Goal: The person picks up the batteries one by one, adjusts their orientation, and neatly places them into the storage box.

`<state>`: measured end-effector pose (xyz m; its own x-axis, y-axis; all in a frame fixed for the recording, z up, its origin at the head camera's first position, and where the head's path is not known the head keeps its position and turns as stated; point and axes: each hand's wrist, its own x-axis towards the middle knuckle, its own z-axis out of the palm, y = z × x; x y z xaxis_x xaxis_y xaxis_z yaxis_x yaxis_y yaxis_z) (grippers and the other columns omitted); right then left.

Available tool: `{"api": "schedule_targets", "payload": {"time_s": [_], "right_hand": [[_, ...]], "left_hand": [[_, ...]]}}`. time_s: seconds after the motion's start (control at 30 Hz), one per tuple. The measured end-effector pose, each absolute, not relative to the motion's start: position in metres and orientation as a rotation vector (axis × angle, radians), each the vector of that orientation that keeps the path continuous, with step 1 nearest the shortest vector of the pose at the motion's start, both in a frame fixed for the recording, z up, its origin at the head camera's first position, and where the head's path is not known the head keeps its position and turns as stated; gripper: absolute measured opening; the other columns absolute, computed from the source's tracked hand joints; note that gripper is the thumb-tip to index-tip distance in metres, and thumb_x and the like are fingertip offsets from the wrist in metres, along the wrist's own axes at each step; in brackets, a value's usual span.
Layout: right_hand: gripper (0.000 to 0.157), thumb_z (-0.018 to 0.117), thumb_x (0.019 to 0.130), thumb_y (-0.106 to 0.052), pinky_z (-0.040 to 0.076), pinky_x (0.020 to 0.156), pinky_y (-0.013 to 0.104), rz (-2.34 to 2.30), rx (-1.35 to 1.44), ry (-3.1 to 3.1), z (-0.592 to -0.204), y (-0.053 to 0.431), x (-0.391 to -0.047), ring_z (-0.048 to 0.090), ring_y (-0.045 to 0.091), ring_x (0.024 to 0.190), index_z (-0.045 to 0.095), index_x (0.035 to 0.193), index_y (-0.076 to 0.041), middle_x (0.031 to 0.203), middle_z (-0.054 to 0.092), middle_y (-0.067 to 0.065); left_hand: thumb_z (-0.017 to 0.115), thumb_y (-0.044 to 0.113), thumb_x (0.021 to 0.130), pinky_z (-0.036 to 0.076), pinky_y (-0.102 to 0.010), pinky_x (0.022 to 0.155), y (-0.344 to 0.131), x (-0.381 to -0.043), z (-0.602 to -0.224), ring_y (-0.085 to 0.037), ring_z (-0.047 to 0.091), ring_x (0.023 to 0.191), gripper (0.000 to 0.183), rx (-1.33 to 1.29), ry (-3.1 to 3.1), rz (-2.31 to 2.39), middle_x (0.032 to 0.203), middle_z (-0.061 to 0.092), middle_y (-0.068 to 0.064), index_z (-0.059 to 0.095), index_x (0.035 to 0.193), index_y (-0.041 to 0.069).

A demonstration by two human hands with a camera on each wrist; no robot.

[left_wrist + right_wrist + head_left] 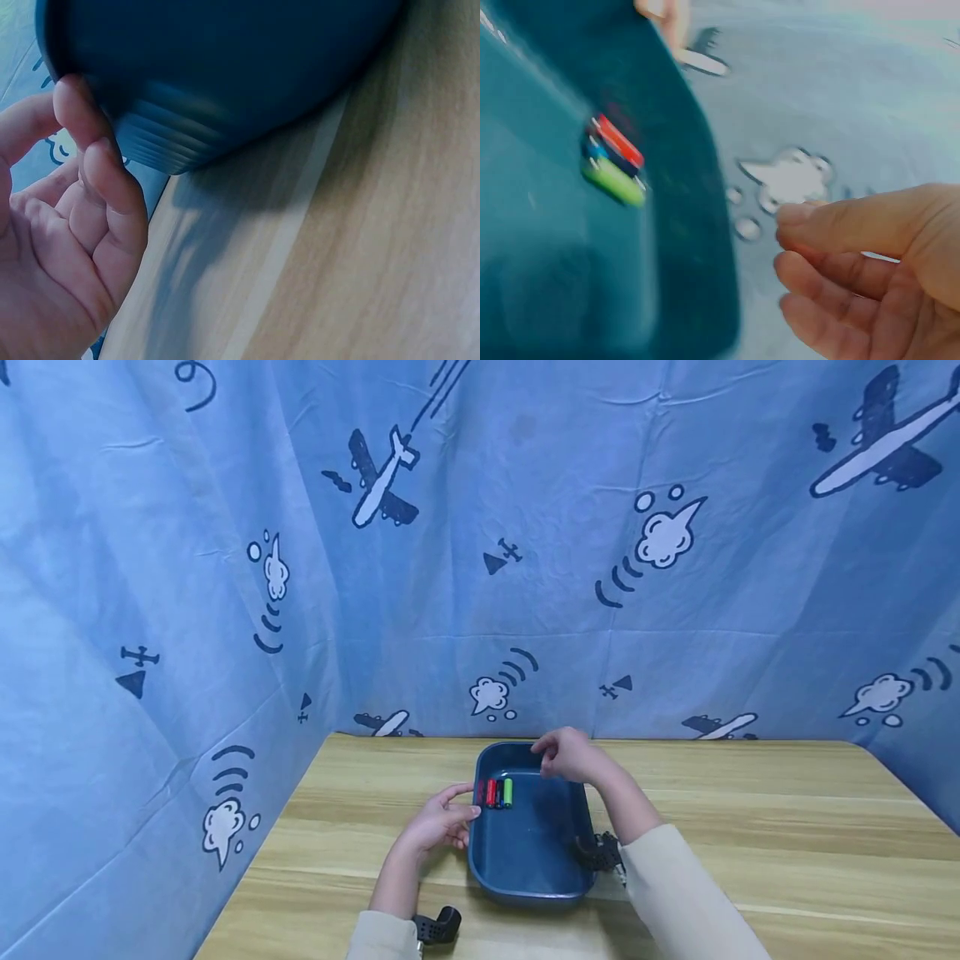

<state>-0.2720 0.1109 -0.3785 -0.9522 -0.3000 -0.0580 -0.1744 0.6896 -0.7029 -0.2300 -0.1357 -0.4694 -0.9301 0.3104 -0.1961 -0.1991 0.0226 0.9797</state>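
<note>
A dark blue rectangular plastic bin (532, 860) sits on the wooden table. Inside, by its left wall, several small batteries lie side by side: a red battery (491, 793), a dark one and a green battery (508, 793). My left hand (441, 820) grips the left rim, thumb at the top edge and fingers on the outside; in the left wrist view its fingertips (73, 94) meet the bin's edge. Over the far right corner hovers my right hand (567, 755), fingers loosely curled with nothing between them. The right wrist view shows it beside the bin wall (697, 225), slightly blurred.
The wooden table (750, 827) extends to both sides of the bin. Behind and to the left hangs a blue curtain (450, 593) printed with planes and clouds. A black wrist mount (600, 852) on the right arm overlaps the bin's right rim in the head view.
</note>
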Motion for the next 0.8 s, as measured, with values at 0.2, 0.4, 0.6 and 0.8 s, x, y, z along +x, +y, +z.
{"api": "schedule_targets", "payload": {"time_s": [0.2,0.4,0.6,0.8], "right_hand": [[0.019,0.059,0.085,-0.001,0.043,0.055,0.031,-1.11,-0.385,2.802,-0.381,0.169,-0.26,0.052,0.018,0.066,0.062,0.102,0.006,0.081,0.059,0.008],[0.019,0.058,0.084,0.001,0.046,0.062,0.031,-1.128,-0.544,2.71,-0.41,0.206,-0.248,0.055,0.018,0.073,0.062,0.101,0.008,0.082,0.061,0.01],[0.032,0.066,0.081,-0.008,0.048,0.069,0.028,-1.175,-0.716,2.531,-0.44,0.224,-0.246,0.058,0.023,0.083,0.06,0.107,0.01,0.093,0.063,0.013],[0.055,0.076,0.072,-0.011,0.039,0.092,0.054,-1.127,-0.829,2.408,-0.45,0.232,-0.238,0.048,0.045,0.11,0.054,0.119,0.008,0.117,0.056,0.023]], "left_hand": [[0.063,0.014,0.087,0.047,-0.022,0.048,-0.135,-0.23,-0.47,-0.011,0.052,0.047,0.058,0.115,1.923,1.989,0.072,0.058,-0.004,0.039,0.139,0.009],[0.063,0.015,0.087,0.047,-0.022,0.048,-0.136,-0.23,-0.47,-0.011,0.053,0.047,0.057,0.112,1.924,1.98,0.075,0.06,-0.006,0.039,0.139,0.01],[0.062,0.014,0.088,0.047,-0.022,0.048,-0.137,-0.231,-0.47,-0.011,0.052,0.047,0.056,0.124,1.925,1.977,0.075,0.061,-0.006,0.039,0.139,0.009],[0.062,0.014,0.088,0.047,-0.022,0.048,-0.136,-0.231,-0.471,-0.012,0.053,0.047,0.056,0.122,1.929,1.976,0.074,0.061,-0.006,0.039,0.139,0.008]]}}
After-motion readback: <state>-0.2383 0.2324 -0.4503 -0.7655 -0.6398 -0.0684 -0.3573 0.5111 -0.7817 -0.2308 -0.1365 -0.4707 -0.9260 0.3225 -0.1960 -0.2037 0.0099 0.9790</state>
